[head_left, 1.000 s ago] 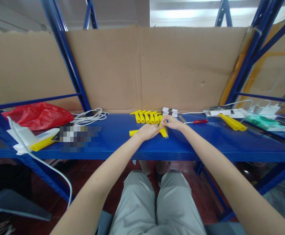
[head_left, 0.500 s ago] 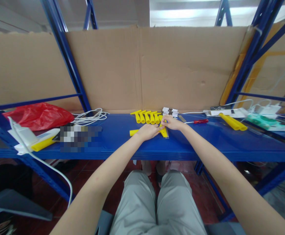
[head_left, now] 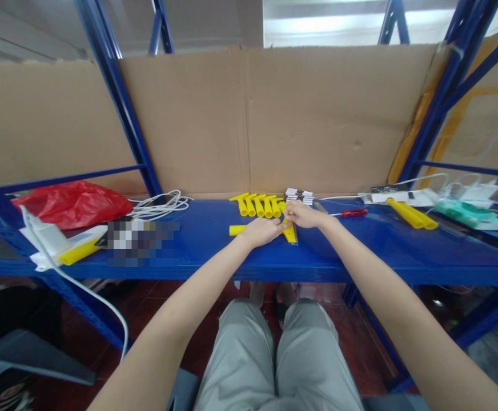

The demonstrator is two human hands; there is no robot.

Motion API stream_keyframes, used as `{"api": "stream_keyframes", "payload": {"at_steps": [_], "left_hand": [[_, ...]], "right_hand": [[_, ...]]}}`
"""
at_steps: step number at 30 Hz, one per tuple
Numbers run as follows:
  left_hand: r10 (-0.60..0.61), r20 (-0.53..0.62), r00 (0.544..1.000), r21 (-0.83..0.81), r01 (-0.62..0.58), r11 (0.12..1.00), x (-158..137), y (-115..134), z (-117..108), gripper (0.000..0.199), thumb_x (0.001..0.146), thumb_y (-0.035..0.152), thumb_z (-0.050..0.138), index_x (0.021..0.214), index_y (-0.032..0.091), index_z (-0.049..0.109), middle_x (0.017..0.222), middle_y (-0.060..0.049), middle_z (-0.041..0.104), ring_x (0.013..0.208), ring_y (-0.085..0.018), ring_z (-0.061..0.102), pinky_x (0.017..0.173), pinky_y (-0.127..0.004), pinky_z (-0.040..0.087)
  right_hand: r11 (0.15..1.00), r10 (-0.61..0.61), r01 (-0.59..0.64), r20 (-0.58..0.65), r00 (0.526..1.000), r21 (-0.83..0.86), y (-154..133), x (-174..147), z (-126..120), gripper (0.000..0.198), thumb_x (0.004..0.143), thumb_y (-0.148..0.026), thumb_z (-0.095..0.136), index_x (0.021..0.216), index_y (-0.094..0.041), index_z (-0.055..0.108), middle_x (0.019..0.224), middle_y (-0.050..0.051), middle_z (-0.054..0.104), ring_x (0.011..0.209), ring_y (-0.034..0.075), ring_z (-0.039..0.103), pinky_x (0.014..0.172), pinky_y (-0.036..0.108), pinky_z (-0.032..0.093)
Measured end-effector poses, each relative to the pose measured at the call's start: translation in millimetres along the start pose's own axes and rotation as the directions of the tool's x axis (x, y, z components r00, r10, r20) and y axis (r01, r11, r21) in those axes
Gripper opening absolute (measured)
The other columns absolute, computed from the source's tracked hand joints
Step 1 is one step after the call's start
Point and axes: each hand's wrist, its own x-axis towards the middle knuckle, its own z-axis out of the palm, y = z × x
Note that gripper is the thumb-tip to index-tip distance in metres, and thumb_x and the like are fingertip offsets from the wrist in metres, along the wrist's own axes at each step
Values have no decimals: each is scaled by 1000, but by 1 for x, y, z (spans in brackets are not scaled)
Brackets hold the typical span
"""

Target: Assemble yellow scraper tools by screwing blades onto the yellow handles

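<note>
A yellow T-shaped scraper (head_left: 290,234) lies on its side on the blue shelf, its handle toward the left and a thin strip along its head. My left hand (head_left: 262,230) rests over the handle, its fingers closed round the part near the head. With bent fingers, my right hand (head_left: 302,214) pinches at the far end of the head; anything small between those fingertips is hidden. Just beyond my hands stands a row of several yellow T-shaped pieces (head_left: 251,205). Behind my right hand sits a stack of small white boxes (head_left: 299,196).
A screwdriver with a red handle (head_left: 354,213) lies right of my hands. Farther right are yellow tubes (head_left: 410,214) and a green packet (head_left: 472,216). On the left are coiled white cable (head_left: 163,205) and a red plastic bag (head_left: 75,204). Cardboard (head_left: 317,120) backs the blue shelf (head_left: 215,251).
The view has shifted slightly. Both hands stay on the same scraper, with only small finger movement at its head.
</note>
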Motion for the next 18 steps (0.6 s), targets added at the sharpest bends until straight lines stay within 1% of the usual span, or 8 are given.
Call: {"api": "stream_keyframes", "payload": {"at_steps": [4, 11, 15, 18], "left_hand": [[-6, -8, 1000, -4, 6, 1000, 0, 0, 2, 43, 99, 30, 29, 140, 32, 42, 106, -8, 65, 84, -20, 67, 71, -30, 50], [18, -17, 1000, 15, -18, 1000, 0, -1, 2, 43, 99, 30, 29, 140, 29, 42, 103, -9, 65, 84, -19, 67, 70, -28, 50], [20, -7, 1000, 33, -20, 999, 0, 0, 1, 44, 99, 30, 29, 141, 29, 41, 105, -9, 65, 84, -19, 67, 70, -28, 50], [17, -2, 1000, 22, -17, 1000, 0, 0, 0, 43, 99, 29, 29, 141, 29, 42, 105, -9, 65, 86, -20, 67, 70, -28, 50]], "right_hand": [[999, -8, 8, -10, 1000, 39, 0, 0, -1, 13, 81, -11, 48, 76, -16, 59, 87, 10, 60, 90, 21, 53, 88, 36, 41], [989, -7, 14, -48, 999, 145, 9, -2, 1, 7, 79, -14, 53, 78, -17, 59, 86, 7, 58, 87, 20, 54, 84, 37, 44], [985, -14, 27, -76, 997, 168, 13, -2, 4, 5, 78, -15, 55, 78, -18, 59, 87, 7, 59, 90, 20, 54, 87, 38, 44], [981, 18, 7, -126, 992, 193, 17, -2, 6, 5, 77, -20, 61, 81, -18, 61, 92, 7, 60, 96, 22, 55, 91, 41, 42]]}}
